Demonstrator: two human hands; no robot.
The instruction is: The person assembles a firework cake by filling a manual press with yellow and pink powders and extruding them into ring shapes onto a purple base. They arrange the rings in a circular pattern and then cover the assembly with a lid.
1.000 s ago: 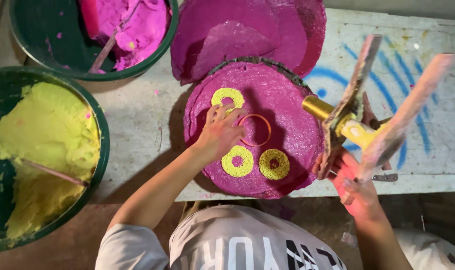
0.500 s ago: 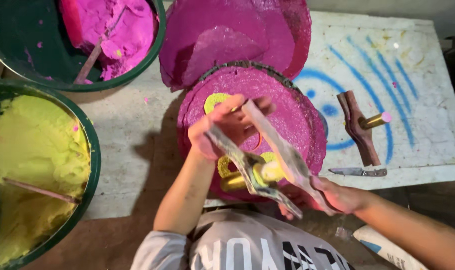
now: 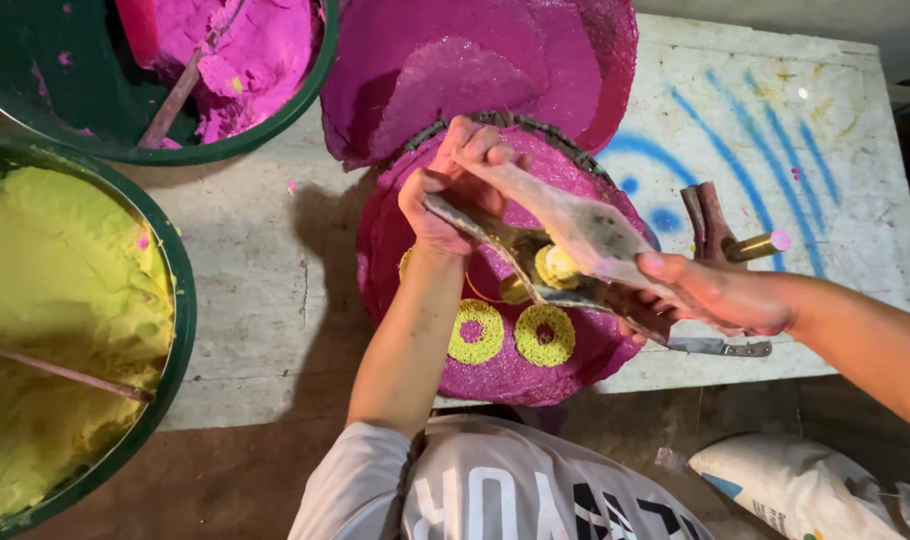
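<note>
A pale table [image 3: 275, 300] carries two green tubs, one of yellow paste [image 3: 55, 330] far left of the left hand [image 3: 445, 190], one of pink paste [image 3: 255, 50] above-left. Under both hands lies a round pink mat [image 3: 575, 370] with two yellow rings [image 3: 510, 333]. Both grips are pressed together on a wooden press tool [image 3: 565, 250], the left hand at its upper end, the right hand [image 3: 715, 290] at its lower end.

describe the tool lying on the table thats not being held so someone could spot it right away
Start at the white table with blue paint strokes, then go right of the round pink mat. The spare tool lies there: dark brown wooden arms with a brass tube tipped pink. Unlike the tool in the hands, nothing touches it.
</note>
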